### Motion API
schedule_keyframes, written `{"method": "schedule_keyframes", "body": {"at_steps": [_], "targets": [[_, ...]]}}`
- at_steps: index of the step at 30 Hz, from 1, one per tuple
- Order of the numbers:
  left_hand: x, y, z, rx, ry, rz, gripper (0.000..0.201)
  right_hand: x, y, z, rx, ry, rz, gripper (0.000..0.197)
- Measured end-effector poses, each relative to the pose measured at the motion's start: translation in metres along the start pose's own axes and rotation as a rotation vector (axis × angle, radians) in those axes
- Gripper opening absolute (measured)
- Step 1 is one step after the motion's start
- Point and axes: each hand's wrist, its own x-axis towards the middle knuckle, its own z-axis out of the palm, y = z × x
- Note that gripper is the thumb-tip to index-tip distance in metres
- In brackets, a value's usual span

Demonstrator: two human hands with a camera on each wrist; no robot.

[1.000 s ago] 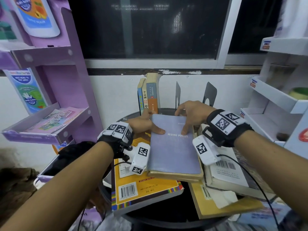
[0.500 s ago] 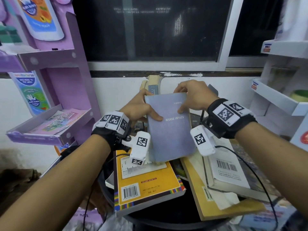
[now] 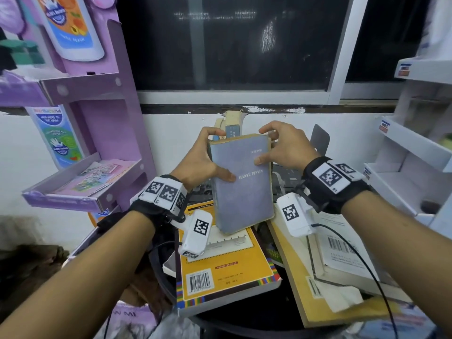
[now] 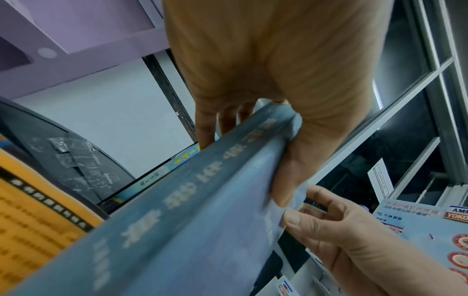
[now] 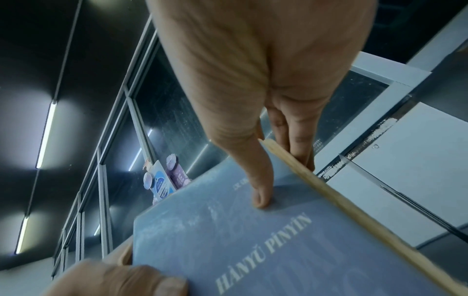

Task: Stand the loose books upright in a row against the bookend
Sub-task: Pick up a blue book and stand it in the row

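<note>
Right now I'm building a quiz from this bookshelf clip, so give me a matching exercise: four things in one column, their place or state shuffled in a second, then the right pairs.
Things:
1. blue-grey book
2. yellow book
3. bookend
4. standing books

Place or state:
A. lying flat, barcode showing, near the table's front
B. upright by the wall, behind the left hand
C. lifted and tilted, held by both hands
D. dark upright plate behind the right hand

Pairs: 1-C, 2-A, 3-D, 4-B
</note>
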Motion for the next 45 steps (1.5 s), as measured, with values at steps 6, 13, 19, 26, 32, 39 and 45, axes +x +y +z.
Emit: {"method": "schedule_keyframes", "body": {"at_steps": [6, 13, 19, 26, 32, 39, 45], "targets": [[0.004, -0.003, -0.003, -0.178, -0.038, -0.099, 0.057, -0.004, 0.003, 0.007, 0.054, -0.022, 0.063, 0.073], [0.000, -0.011, -0.002, -0.327, -0.052, -0.057, 0.071, -0.003, 0.003, 0.010, 0.215, -0.122, 0.045, 0.054], [0.006, -0.012, 0.002, -0.389, -0.060, -0.073, 0.018, -0.007, 0.001, 0.008, 0.301, -0.178, 0.009, 0.068], [0.015, -0.005, 0.019, -0.495, -0.023, -0.147, 0.068, -0.010, 0.002, 0.014, 0.191, -0.074, -0.032, 0.031], [0.024, -0.005, 0.026, -0.613, 0.043, -0.183, 0.065, -0.017, 0.002, 0.021, 0.271, -0.177, -0.026, 0.036], [0.028, -0.010, 0.031, -0.627, 0.074, -0.180, 0.055, -0.025, -0.003, 0.019, 0.537, -0.373, -0.007, 0.031], [0.027, 0.003, 0.025, -0.599, 0.069, -0.137, 0.072, -0.026, -0.010, 0.012, 0.642, -0.391, -0.028, 0.036]]}}
